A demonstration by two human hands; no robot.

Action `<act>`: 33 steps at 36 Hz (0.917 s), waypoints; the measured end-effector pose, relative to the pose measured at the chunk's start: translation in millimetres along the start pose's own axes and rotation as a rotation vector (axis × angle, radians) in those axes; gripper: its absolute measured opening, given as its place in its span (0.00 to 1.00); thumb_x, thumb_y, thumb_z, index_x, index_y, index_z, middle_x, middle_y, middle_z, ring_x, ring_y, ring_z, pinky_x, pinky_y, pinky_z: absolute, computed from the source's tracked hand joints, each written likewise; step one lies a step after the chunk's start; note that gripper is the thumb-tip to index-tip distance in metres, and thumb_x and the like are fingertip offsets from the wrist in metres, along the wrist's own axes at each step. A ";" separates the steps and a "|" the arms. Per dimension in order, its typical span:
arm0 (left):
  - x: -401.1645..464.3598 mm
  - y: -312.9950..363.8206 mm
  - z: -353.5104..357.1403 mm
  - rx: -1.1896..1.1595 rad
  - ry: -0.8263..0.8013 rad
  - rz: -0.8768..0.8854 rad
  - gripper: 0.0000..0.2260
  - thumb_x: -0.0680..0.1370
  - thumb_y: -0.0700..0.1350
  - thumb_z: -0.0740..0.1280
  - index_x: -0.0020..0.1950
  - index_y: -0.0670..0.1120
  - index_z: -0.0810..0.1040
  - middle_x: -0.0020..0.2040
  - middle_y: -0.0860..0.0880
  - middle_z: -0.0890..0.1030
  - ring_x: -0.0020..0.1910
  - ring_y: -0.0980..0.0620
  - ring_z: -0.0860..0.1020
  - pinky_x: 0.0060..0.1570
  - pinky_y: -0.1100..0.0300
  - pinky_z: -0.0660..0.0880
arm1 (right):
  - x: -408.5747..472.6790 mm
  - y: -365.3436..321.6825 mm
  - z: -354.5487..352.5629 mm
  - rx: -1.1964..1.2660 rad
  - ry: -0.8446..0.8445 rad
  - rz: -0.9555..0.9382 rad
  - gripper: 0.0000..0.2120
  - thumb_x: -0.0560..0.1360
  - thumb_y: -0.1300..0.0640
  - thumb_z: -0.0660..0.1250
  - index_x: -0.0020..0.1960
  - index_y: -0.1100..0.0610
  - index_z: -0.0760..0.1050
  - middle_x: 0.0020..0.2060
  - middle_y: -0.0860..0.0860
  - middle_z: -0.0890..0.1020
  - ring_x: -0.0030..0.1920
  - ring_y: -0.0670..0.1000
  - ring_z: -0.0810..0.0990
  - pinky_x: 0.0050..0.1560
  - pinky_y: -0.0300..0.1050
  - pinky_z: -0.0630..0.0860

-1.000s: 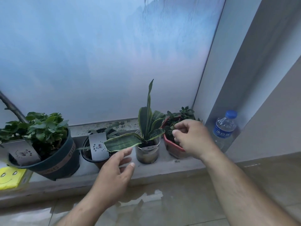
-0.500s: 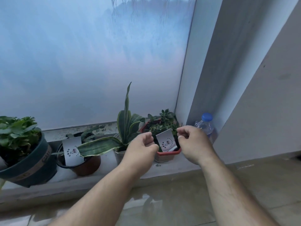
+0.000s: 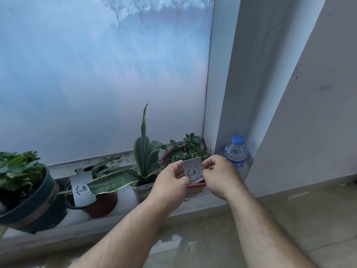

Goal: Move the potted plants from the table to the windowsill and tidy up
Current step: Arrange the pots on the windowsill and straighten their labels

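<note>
Left hand (image 3: pixel 171 182) and right hand (image 3: pixel 220 176) pinch small white printed card (image 3: pixel 193 169) over red square succulent pot (image 3: pixel 195 185) on grey windowsill (image 3: pixel 202 202). Risk: tugging could tip the pot.

Both hands, left hand (image 3: pixel 172 179) and right hand (image 3: pixel 219 174), pinch a white label card (image 3: pixel 192 168) over the red pot (image 3: pixel 197 185), seemingly succulents, on the windowsill (image 3: pixel 195 205) beside 3 other pots.
</note>
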State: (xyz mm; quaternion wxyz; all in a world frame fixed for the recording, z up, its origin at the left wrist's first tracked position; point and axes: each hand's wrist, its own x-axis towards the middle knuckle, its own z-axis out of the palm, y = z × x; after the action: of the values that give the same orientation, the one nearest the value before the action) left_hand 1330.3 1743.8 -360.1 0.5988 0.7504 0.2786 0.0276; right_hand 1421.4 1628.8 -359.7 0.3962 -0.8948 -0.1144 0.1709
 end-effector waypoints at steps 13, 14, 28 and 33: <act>-1.5 -9.9 1.9 0.006 0.012 -0.009 0.23 0.79 0.30 0.61 0.68 0.51 0.74 0.53 0.62 0.82 0.52 0.71 0.79 0.51 0.75 0.75 | -0.1 2.3 -1.6 0.015 0.008 0.022 0.08 0.77 0.59 0.64 0.52 0.48 0.77 0.52 0.50 0.84 0.51 0.52 0.83 0.53 0.48 0.81; -2.0 -9.2 1.8 0.000 0.015 -0.007 0.24 0.79 0.30 0.62 0.71 0.49 0.73 0.51 0.64 0.80 0.50 0.73 0.77 0.48 0.78 0.74 | -0.2 2.3 -1.5 0.017 0.012 0.022 0.08 0.77 0.59 0.64 0.52 0.48 0.77 0.52 0.50 0.84 0.51 0.52 0.83 0.53 0.48 0.81; -13.9 0.4 -4.9 0.048 0.027 0.013 0.27 0.80 0.32 0.63 0.78 0.46 0.66 0.73 0.50 0.75 0.64 0.61 0.74 0.62 0.70 0.68 | -3.2 0.0 -6.1 -0.016 0.051 0.008 0.10 0.78 0.58 0.64 0.58 0.50 0.78 0.51 0.49 0.84 0.49 0.51 0.82 0.50 0.46 0.80; -17.6 4.0 -12.4 0.086 0.062 0.076 0.27 0.80 0.35 0.65 0.79 0.48 0.66 0.72 0.53 0.75 0.68 0.59 0.74 0.64 0.67 0.68 | -9.5 -12.1 -23.7 -0.132 0.235 -0.099 0.08 0.77 0.57 0.62 0.52 0.48 0.78 0.46 0.48 0.84 0.47 0.53 0.82 0.46 0.47 0.80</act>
State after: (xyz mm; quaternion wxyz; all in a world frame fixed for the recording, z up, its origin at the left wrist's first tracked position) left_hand 1312.4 1746.3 -347.9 0.5556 0.7843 0.2691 0.0613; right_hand 1421.3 1617.7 -333.7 0.3552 -0.9260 -0.1221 0.0375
